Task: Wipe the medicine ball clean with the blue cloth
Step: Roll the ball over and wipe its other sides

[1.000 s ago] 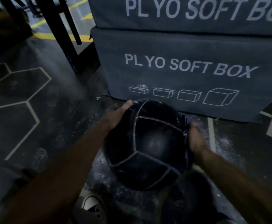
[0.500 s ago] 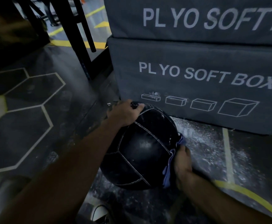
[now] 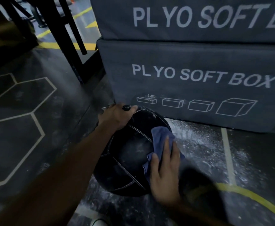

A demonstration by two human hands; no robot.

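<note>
1. Floor (image 3: 27, 98): dark rubber matting, pale hexagon lines at my 9 o'clock, yellow lines toward 5. White dust lies thick at 3 o'clock of the ball.
2. Rack legs (image 3: 63, 38): black metal, slanted, at 11 o'clock.
3. Left hand (image 3: 115, 117): on the ball's top edge at 12 o'clock, fingers curled over the far side, bracing it. It seems to clasp a small dark piece there; I cannot tell what.
4. Ball (image 3: 130, 152): black medicine ball, round, on the floor just in front of the lower box. Panels of smooth leather-like skin joined by pale raised seams; faint chalky smears on the middle panel. I judge it heavy and slow to roll, with a skin firm under pressure. The sheen suggests a palm could slip, so I would hold at the top with one hand and turn it by the seams rather than lift it.
5. Cloth (image 3: 159, 141): blue, soft, limp, crumpled; draped on the ball's right flank at 3 o'clock. Light, will bunch unless pressed flat.
6. Right hand (image 3: 164, 170): flat on the cloth, fingers straight and close together, pressing it against the ball.
7. Boxes (image 3: 198, 75): two stacked grey plyo boxes at 1 o'clock, fabric-covered, soft-edged, white lettering.
</note>
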